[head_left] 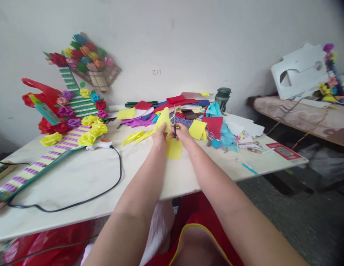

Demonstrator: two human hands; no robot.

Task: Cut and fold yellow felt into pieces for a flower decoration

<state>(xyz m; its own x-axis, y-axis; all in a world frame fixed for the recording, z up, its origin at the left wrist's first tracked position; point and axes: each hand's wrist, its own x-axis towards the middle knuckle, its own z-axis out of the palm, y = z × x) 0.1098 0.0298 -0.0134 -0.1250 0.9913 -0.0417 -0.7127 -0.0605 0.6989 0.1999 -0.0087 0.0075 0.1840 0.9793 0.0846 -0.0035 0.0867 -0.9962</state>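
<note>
My left hand [160, 138] pinches a yellow felt sheet [164, 119] and holds it up over the white table [77, 177]. Close beside it, my right hand [183, 133] is closed on a pair of scissors [174, 127] whose blades point up into the sheet. More of the yellow felt [174, 148] hangs below both hands. Narrow yellow strips [135, 136] lie on the table just left of my left hand.
A heap of coloured felt pieces [172, 107] and a phone [189, 114] lie behind my hands. A glue gun [98, 146] with a black cord [116, 173] lies to the left, by flower-covered craft boards [74, 99]. A dark jar [222, 96] stands at the back.
</note>
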